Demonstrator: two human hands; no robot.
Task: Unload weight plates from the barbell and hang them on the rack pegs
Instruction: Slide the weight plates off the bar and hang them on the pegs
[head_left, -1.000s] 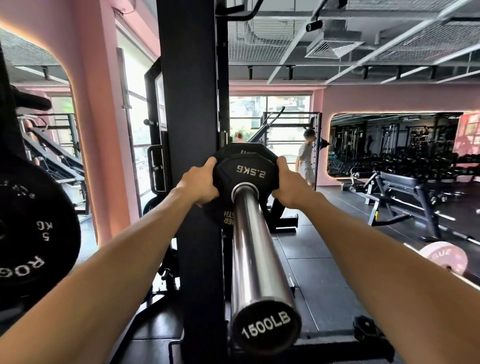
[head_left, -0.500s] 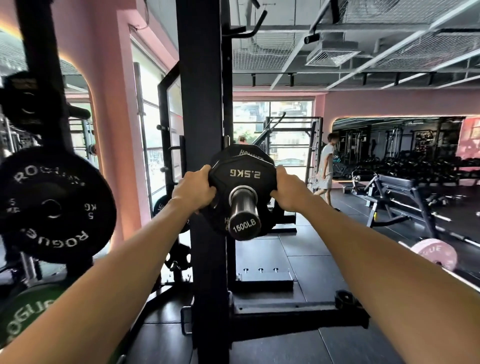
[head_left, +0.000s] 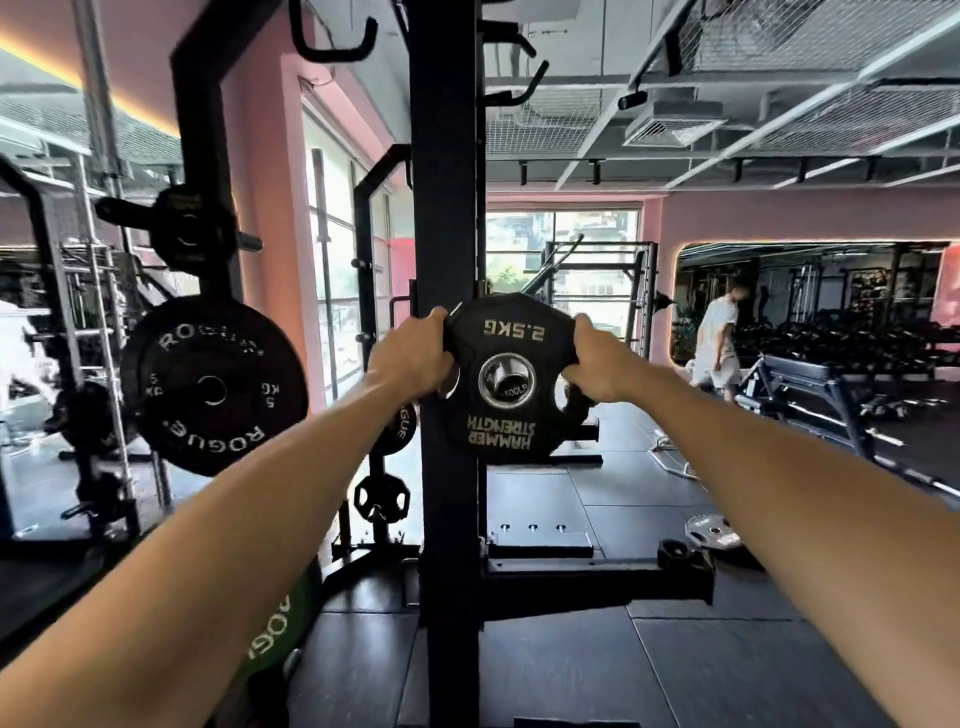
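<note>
The plate (head_left: 506, 376), a 2.5 kg disc, is held dead centre, gripped at nine o'clock by the left hand (head_left: 415, 358) and at three o'clock by the right hand (head_left: 597, 366), fingers of both curled round its rim and cut-outs. Through its bore the bar (head_left: 509, 387) end is seen; whether the plate has cleared the sleeve cannot be told, but the pull-off step is judged all but done. Behind it stands the upright (head_left: 447, 208). At nine o'clock a 5 kg plate (head_left: 213, 387) hangs on the rack, and above it a free peg (head_left: 249, 241) sticks out. A swing left is called for next, the bore lined up with a peg, both grips kept firm.
</note>
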